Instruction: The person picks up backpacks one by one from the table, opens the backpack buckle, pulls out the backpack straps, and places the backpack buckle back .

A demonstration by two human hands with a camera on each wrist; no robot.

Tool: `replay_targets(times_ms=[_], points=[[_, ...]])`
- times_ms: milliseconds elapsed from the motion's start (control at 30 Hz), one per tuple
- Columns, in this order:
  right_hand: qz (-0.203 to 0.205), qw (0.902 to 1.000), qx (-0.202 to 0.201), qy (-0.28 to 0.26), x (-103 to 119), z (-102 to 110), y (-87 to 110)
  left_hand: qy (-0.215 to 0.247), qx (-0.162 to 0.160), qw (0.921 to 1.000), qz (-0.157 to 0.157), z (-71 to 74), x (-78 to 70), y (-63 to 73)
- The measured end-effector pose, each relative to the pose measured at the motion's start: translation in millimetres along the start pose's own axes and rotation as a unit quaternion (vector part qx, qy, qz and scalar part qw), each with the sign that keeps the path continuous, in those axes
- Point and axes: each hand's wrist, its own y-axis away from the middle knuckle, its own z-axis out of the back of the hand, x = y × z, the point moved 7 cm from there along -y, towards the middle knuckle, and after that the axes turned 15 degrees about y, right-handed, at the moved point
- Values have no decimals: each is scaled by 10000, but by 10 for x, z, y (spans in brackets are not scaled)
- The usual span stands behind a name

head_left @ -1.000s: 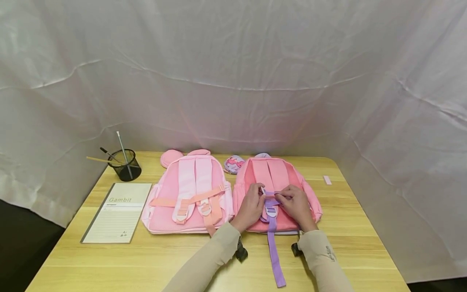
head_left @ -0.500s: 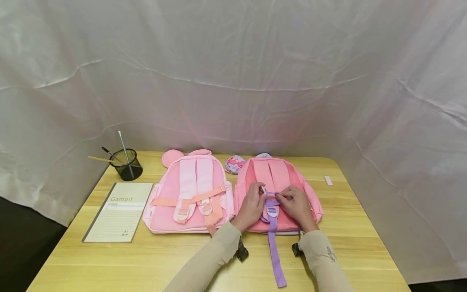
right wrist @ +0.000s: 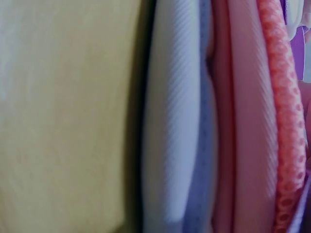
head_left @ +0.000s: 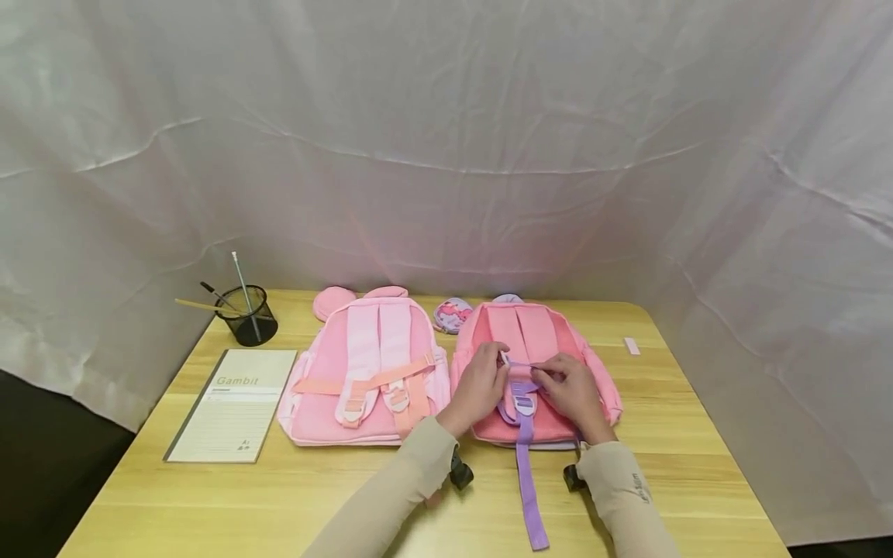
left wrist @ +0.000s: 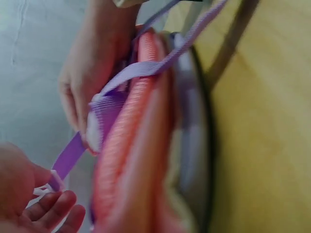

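A coral pink backpack lies on the table with its back panel and shoulder straps facing up. My left hand pinches a small white plastic buckle over the panel. Purple webbing runs from it to my right hand, whose thumb and fingertips pinch the strap. Below the hands, a white adjuster buckle sits at the end of a shoulder strap. From it a long purple strap tail hangs across the table's front. The right wrist view mostly shows the backpack's layered side.
To the left lies a light pink backpack with orange straps. Further left are a notebook and a black mesh pen cup holding several sticks. A round patterned pouch sits behind; a small pink piece lies right.
My left hand has risen slightly with the white buckle, and the webbing between the hands now looks thinner and more stretched out. The whole head view has shifted a little to the right.
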Motion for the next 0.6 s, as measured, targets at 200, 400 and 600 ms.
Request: replay_targets(times_ms=[200, 400, 600], points=[[117, 9999, -62, 3, 43, 24, -1, -272, 222, 9993, -91, 139, -78, -52], [84, 9998, 129, -83, 110, 54, 4, -435, 432, 9980, -149, 262, -72, -74], [336, 9980, 261, -466, 218, 59, 2, -230, 393, 9989, 60, 411, -5, -102]])
